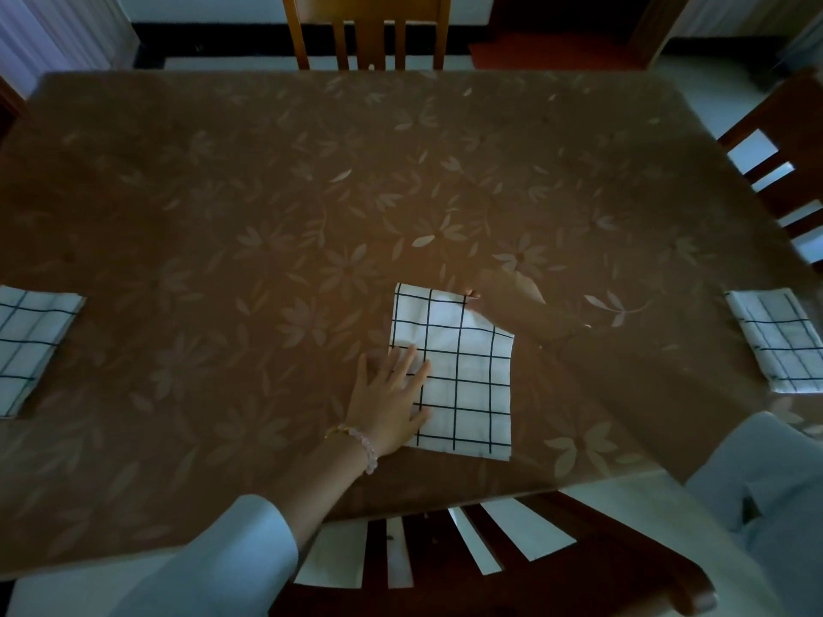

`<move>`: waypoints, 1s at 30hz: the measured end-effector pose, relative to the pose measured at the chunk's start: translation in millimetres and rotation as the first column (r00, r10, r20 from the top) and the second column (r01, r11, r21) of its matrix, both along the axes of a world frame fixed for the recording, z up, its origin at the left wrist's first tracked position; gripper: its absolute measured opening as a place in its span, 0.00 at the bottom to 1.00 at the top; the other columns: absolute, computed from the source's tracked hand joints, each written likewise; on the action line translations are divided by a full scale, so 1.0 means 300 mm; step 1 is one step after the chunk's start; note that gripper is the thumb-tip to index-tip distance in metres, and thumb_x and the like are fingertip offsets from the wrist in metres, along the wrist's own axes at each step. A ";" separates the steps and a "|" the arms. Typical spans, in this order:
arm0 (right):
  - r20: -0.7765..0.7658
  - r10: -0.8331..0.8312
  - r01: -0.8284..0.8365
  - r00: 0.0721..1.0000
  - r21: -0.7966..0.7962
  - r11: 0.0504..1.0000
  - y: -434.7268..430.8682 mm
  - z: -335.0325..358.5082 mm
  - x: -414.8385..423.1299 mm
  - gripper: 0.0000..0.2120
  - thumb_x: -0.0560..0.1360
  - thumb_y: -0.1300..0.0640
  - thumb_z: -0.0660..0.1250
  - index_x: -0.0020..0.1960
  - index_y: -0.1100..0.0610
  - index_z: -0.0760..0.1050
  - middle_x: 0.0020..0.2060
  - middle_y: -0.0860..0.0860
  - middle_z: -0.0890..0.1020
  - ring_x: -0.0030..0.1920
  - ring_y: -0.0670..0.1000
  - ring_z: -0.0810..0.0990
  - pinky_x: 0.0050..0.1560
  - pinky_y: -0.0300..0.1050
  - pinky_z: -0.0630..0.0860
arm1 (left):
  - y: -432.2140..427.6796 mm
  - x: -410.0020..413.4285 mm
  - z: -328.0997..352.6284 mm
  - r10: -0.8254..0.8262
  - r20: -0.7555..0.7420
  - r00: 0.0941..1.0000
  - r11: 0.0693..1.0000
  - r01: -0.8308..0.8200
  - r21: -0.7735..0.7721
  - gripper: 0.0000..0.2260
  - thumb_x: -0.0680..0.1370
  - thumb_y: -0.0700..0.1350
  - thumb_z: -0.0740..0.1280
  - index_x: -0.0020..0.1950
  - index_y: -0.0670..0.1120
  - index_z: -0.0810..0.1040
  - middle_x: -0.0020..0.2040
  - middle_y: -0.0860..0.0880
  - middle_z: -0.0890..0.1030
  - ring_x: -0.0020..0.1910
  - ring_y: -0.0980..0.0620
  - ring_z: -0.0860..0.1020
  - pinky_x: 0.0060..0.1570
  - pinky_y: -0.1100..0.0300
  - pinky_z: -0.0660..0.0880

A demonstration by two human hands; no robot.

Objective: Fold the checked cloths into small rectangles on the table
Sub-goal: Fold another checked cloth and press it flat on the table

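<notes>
Dim, underexposed scene, right hand (512, 300) motion-blurred and ghostly, wide-angle bending at edges

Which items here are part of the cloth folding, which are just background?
In the job: centre checked cloth, left hand flat on it, blurred right hand at its far corner; left cloth and right cloth by the table edges.
Just there: far chair, right chair, near chair.
</notes>
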State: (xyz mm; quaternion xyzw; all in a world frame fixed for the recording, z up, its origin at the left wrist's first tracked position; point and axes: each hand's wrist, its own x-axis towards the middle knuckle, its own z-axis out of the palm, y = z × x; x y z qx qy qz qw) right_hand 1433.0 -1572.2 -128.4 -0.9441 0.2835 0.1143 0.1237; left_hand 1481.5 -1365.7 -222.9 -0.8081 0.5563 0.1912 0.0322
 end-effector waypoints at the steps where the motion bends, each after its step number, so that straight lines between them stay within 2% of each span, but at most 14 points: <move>1: -0.019 -0.024 0.023 1.000 -0.019 1.000 0.016 0.017 -0.009 0.12 0.77 0.54 0.64 0.58 0.57 0.76 0.52 0.58 0.80 0.53 0.60 0.79 0.51 0.51 0.74 | 0.002 -0.001 0.001 0.003 0.001 1.000 1.000 -0.003 -0.007 0.30 0.79 0.62 0.50 0.77 0.53 0.45 0.77 0.49 0.38 0.76 0.48 0.40 0.71 0.37 0.41; 4: 0.044 -0.044 0.045 0.998 -0.010 0.999 0.074 0.049 -0.055 0.11 0.78 0.51 0.64 0.58 0.50 0.78 0.51 0.54 0.81 0.51 0.58 0.80 0.49 0.49 0.75 | 0.014 0.001 -0.001 -0.002 0.000 1.000 0.996 0.002 -0.085 0.28 0.80 0.59 0.53 0.77 0.51 0.52 0.78 0.48 0.45 0.77 0.47 0.45 0.71 0.39 0.43; 6: 0.068 -0.008 0.009 0.998 -0.001 1.000 0.111 0.060 -0.094 0.10 0.78 0.52 0.63 0.57 0.49 0.78 0.51 0.52 0.81 0.50 0.57 0.80 0.46 0.46 0.73 | 0.038 0.005 0.007 -0.036 0.033 0.999 0.977 0.042 -0.210 0.22 0.78 0.53 0.62 0.71 0.48 0.67 0.74 0.46 0.63 0.74 0.46 0.60 0.70 0.40 0.54; 8: 0.096 0.009 -0.009 0.995 -0.004 1.000 0.136 0.066 -0.129 0.10 0.79 0.52 0.62 0.58 0.49 0.78 0.52 0.51 0.80 0.50 0.56 0.80 0.44 0.44 0.70 | 0.071 0.013 0.013 -0.052 0.064 0.997 0.942 0.071 -0.327 0.16 0.72 0.47 0.70 0.59 0.47 0.78 0.63 0.47 0.76 0.63 0.46 0.74 0.63 0.44 0.67; 10: 0.093 0.024 -0.023 0.995 -0.013 1.000 0.154 0.053 -0.160 0.11 0.79 0.52 0.61 0.58 0.48 0.78 0.52 0.50 0.81 0.50 0.55 0.80 0.44 0.43 0.70 | 0.106 0.027 0.023 -0.060 0.050 0.997 0.917 0.075 -0.392 0.12 0.70 0.43 0.72 0.53 0.47 0.81 0.55 0.49 0.79 0.54 0.48 0.78 0.56 0.50 0.73; 13: 0.160 0.058 -0.058 0.985 -0.004 0.998 0.185 0.018 -0.210 0.10 0.78 0.54 0.62 0.56 0.48 0.79 0.53 0.46 0.81 0.48 0.52 0.81 0.44 0.43 0.75 | 0.154 0.056 0.060 -0.017 -0.028 0.999 0.902 0.003 -0.433 0.09 0.71 0.39 0.69 0.50 0.46 0.80 0.49 0.50 0.79 0.47 0.50 0.79 0.45 0.58 0.74; 15: 0.284 0.123 -0.121 0.951 -0.024 0.992 0.207 -0.010 -0.242 0.08 0.74 0.59 0.68 0.50 0.51 0.81 0.49 0.46 0.81 0.44 0.52 0.81 0.38 0.41 0.76 | 0.181 0.077 0.102 0.078 -0.072 0.994 0.887 -0.102 -0.451 0.09 0.72 0.39 0.68 0.52 0.46 0.78 0.47 0.50 0.79 0.40 0.52 0.77 0.36 0.62 0.74; 17: 0.354 0.197 -0.191 0.914 -0.052 0.980 0.230 -0.039 -0.272 0.08 0.68 0.64 0.72 0.44 0.53 0.82 0.44 0.48 0.81 0.41 0.52 0.80 0.32 0.39 0.75 | 0.204 0.089 0.146 0.149 -0.041 0.988 0.841 -0.148 -0.520 0.11 0.72 0.40 0.69 0.53 0.45 0.75 0.47 0.48 0.78 0.35 0.52 0.76 0.31 0.61 0.73; 18: 0.336 0.221 -0.219 0.916 -0.044 0.975 0.236 -0.056 -0.283 0.09 0.68 0.64 0.71 0.45 0.53 0.81 0.43 0.48 0.80 0.41 0.52 0.80 0.31 0.40 0.76 | 0.208 0.091 0.161 0.154 0.011 0.988 0.814 -0.121 -0.569 0.13 0.71 0.41 0.70 0.54 0.44 0.74 0.48 0.47 0.77 0.37 0.50 0.77 0.33 0.59 0.75; 20: 0.282 0.256 -0.256 0.925 -0.036 0.966 0.250 -0.078 -0.299 0.09 0.69 0.63 0.70 0.47 0.52 0.80 0.44 0.49 0.80 0.41 0.52 0.80 0.32 0.44 0.78 | 0.201 0.082 0.179 0.116 0.139 0.983 0.774 -0.002 -0.633 0.17 0.70 0.43 0.71 0.57 0.42 0.74 0.54 0.44 0.77 0.49 0.46 0.77 0.44 0.55 0.77; 23: 0.272 0.332 -0.323 0.903 -0.079 0.943 0.263 -0.109 -0.318 0.11 0.65 0.63 0.73 0.46 0.52 0.80 0.41 0.49 0.80 0.40 0.52 0.81 0.30 0.44 0.77 | 0.162 0.058 0.188 -0.036 0.217 0.975 0.795 0.160 -0.586 0.21 0.70 0.44 0.70 0.62 0.44 0.72 0.61 0.44 0.75 0.58 0.45 0.74 0.57 0.51 0.72; 25: 0.228 0.362 -0.350 0.904 -0.092 0.932 0.269 -0.125 -0.329 0.11 0.65 0.63 0.73 0.46 0.52 0.80 0.41 0.48 0.80 0.40 0.52 0.81 0.29 0.44 0.77 | 0.132 0.044 0.174 -0.093 0.238 0.967 0.817 0.211 -0.537 0.21 0.68 0.42 0.72 0.60 0.45 0.74 0.59 0.45 0.77 0.57 0.46 0.75 0.59 0.52 0.71; 27: 0.200 0.381 -0.370 0.903 -0.092 0.924 0.271 -0.135 -0.340 0.11 0.65 0.62 0.73 0.46 0.52 0.80 0.40 0.48 0.80 0.40 0.51 0.80 0.29 0.43 0.76 | 0.112 0.032 0.155 -0.136 0.240 0.961 0.809 0.248 -0.533 0.15 0.66 0.40 0.74 0.52 0.45 0.79 0.52 0.47 0.79 0.52 0.46 0.77 0.57 0.54 0.69; 30: 0.174 0.424 -0.411 0.889 -0.104 0.906 0.274 -0.141 -0.362 0.12 0.60 0.62 0.76 0.41 0.51 0.79 0.36 0.47 0.79 0.35 0.49 0.79 0.25 0.38 0.68 | 0.109 0.015 0.128 -0.217 0.239 0.946 0.792 0.314 -0.524 0.10 0.64 0.36 0.75 0.42 0.44 0.81 0.41 0.49 0.79 0.42 0.48 0.77 0.51 0.58 0.65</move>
